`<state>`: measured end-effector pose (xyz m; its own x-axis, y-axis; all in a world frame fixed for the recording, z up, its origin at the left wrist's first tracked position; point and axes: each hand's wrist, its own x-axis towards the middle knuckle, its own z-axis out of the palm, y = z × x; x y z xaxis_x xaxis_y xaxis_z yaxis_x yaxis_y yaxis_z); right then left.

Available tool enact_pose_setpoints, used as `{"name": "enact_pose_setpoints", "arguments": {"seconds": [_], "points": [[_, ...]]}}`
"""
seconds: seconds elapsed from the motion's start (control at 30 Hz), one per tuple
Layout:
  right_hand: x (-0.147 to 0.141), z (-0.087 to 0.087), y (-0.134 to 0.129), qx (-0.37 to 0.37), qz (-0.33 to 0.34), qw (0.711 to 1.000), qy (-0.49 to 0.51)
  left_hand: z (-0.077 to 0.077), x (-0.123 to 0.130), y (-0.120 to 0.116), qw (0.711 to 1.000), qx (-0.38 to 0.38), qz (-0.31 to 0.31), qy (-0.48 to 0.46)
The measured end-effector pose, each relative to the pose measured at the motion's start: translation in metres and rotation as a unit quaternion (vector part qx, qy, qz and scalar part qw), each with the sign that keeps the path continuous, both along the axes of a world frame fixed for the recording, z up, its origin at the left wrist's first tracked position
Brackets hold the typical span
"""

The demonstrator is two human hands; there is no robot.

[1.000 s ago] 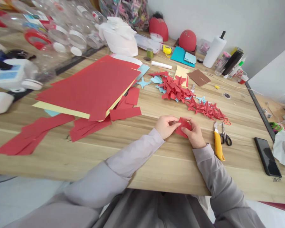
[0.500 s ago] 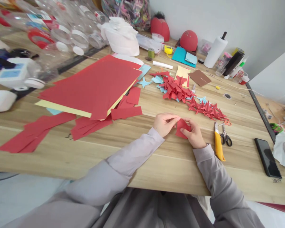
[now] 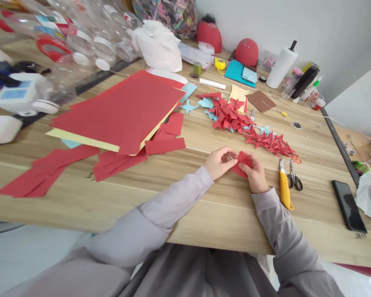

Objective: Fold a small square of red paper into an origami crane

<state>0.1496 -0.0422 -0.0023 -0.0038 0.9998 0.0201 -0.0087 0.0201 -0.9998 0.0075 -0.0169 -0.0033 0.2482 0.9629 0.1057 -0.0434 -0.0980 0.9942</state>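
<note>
My left hand (image 3: 219, 163) and right hand (image 3: 255, 174) both grip a small folded piece of red paper (image 3: 243, 164) between their fingertips, over the light wooden tabletop (image 3: 204, 214) near its front edge. Just right of my right hand lie a yellow utility knife (image 3: 284, 192) and black-handled steel scissors (image 3: 294, 178). Beyond my hands sits a strip of folded red paper shapes (image 3: 268, 143).

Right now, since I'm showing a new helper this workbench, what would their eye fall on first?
The big stack of red card dominates the left of the wooden table, with cut red strips in front of it. Right of it lies a heap of folded red paper pieces, and nearer the camera the left hand and right hand pinch a small folded red paper. Clear plastic bottles crowd the far left.
</note>
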Motion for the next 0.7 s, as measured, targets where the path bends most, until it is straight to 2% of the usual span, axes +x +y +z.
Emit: {"name": "enact_pose_setpoints", "arguments": {"seconds": [0.13,0.43,0.7], "points": [[-0.0005,-0.0008,-0.0008,0.004,0.002,1.000,0.002,-0.0061,0.0040,0.0014,1.000,0.010,-0.017,0.006],[0.0025,-0.0070,0.0022,-0.044,-0.010,0.995,0.090,-0.0054,-0.0014,0.0101,0.996,-0.014,0.064,-0.061],[0.0028,-0.0052,0.0017,-0.043,0.016,0.996,0.071,-0.0033,-0.0003,0.0078,0.993,-0.018,0.102,-0.050]]}}
